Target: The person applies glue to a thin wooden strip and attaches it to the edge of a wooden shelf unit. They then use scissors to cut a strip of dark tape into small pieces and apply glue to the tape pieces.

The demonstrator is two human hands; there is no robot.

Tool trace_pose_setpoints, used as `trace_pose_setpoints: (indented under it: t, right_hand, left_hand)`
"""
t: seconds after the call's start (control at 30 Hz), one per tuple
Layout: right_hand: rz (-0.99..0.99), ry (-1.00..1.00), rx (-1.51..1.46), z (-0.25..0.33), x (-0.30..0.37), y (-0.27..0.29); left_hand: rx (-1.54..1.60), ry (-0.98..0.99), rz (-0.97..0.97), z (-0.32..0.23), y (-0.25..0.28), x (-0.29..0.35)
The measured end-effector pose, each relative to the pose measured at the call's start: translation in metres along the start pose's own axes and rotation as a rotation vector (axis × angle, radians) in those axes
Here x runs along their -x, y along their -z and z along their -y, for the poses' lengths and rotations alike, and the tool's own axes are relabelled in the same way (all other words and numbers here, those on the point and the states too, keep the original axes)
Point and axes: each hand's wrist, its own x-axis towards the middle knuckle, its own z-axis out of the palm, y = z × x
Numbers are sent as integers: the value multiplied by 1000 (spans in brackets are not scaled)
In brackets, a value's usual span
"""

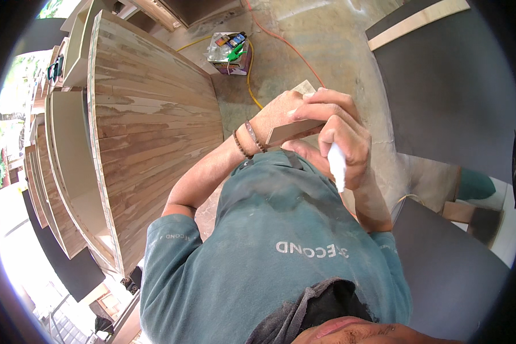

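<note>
Landmark: the slatted wood panel [155, 120], standing on edge. Hands raised to the right of the panel, above the front of a teal shirt [281, 212].

Small flat board [292, 131] noted just right of the panel's right edge, lying across the left wrist. It is gripped at its far end by the right hand [350, 135], by whose curled fingers a white nozzle [337, 163] is also held, tip angled toward the shirt. Left hand [284, 109] partly covered by board and right fingers; whether the board is grasped by it cannot be told. Beaded bracelets [239, 144] are worn on the left wrist.

Beyond the panel's upper right edge: box [239, 65] topped with a green tool [236, 53], passed by a yellow hose [249, 86]. Orange hose [286, 41] farther right. Well right of the panel: dark sheet [447, 86], crossed by a pale strip [418, 24].
</note>
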Motion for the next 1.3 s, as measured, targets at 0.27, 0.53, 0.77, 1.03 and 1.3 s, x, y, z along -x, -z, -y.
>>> trace_pose_setpoints:
  t: [0.27, 0.53, 0.77, 1.03, 1.3]
  right_hand:
    - [-103, 107, 51, -27, 14, -8]
    - [-157, 13, 109, -42, 16, 9]
    - [-114, 104, 237, -70, 22, 30]
    - [-90, 249, 245, -83, 15, 47]
    - [-69, 48, 65, -89, 0, 36]
  left_hand:
    - [24, -200, -137, 20, -19, -7]
    - [128, 255, -289, -4, -28, -2]
    - [499, 321, -798, -54, -26, 11]
    - [392, 534, -1004, -79, -42, -16]
    - [81, 436, -1055, -61, -32, -19]
